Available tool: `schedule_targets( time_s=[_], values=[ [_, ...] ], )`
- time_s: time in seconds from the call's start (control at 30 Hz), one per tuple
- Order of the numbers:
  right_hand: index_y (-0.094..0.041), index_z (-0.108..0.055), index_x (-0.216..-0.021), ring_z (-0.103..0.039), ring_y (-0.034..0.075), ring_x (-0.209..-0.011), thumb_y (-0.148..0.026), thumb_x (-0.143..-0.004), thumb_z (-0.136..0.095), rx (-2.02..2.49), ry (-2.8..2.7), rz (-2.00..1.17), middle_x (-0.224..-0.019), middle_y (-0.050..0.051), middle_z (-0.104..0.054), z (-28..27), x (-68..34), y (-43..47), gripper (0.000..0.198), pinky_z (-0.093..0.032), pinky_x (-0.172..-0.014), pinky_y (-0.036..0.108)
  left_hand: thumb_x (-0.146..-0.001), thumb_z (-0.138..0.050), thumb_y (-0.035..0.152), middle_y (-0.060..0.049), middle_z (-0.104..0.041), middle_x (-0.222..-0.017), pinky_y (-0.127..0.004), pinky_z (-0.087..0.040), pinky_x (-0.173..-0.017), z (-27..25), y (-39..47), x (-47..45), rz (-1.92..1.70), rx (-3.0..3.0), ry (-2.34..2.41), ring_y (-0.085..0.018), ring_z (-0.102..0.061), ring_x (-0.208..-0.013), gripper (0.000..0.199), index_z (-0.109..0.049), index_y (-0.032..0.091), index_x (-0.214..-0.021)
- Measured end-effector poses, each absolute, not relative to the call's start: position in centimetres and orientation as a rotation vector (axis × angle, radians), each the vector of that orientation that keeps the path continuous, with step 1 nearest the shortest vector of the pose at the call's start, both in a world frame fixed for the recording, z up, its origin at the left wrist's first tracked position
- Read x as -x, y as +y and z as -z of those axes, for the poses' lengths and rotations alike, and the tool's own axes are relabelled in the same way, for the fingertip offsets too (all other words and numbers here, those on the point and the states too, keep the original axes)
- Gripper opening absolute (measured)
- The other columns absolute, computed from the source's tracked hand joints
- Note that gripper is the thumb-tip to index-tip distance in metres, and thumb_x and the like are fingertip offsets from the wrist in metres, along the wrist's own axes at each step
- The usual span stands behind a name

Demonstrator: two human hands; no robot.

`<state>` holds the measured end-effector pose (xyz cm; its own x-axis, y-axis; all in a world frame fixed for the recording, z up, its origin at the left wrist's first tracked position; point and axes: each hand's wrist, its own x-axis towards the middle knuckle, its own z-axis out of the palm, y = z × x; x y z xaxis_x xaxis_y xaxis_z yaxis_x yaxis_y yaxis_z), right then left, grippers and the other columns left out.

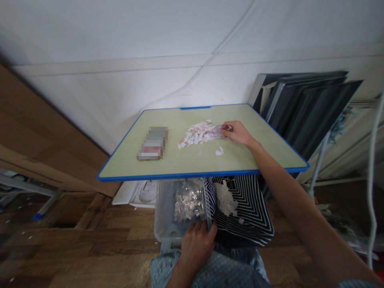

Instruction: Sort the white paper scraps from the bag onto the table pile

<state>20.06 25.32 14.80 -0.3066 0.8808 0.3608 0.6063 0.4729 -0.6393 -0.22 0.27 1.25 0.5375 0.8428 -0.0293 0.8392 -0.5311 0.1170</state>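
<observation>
A loose heap of small white and pinkish paper pieces (198,134) lies on the blue-edged folding table (171,116). At the heap's right end is my right hand (235,132), its thumb and fingers closed in a pinch. What is between the fingertips is too small to make out. Below the table, my left hand (198,242) has its fingers curled over the near rim of a clear plastic bin (166,228). Inside the bin sits a shiny clear bag of small pale pieces (188,204). A few stray paper scraps (219,151) lie nearer the table's front edge.
A pixelated flat block (152,143) lies on the table's left. Black-and-white striped cloth (249,204) holds more pale scraps (226,200) beside the bin. Dark flat panels (303,108) lean at the right; a large cardboard box (45,132) stands left. A cable (207,62) runs down the wall.
</observation>
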Motion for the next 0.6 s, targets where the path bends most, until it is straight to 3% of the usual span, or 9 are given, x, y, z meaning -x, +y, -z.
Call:
schedule_targets(
  time_s=[0.6],
  values=[
    [-0.013,-0.051,-0.059,-0.04,0.006,-0.039,-0.029,-0.066,-0.052,1.218,-2.048,-0.608,-0.047,-0.002,-0.049,-14.67,-20.2,25.06,0.017,-0.029,-0.042,0.021,-0.075,-0.056,0.017,-0.005,-0.057,-0.089,-0.033,-0.046,-0.069,-1.36,0.22,0.22,-0.019,-2.641,1.464,-0.022,-0.054,-0.081,0.039,-0.047,0.021,-0.113]
  ],
)
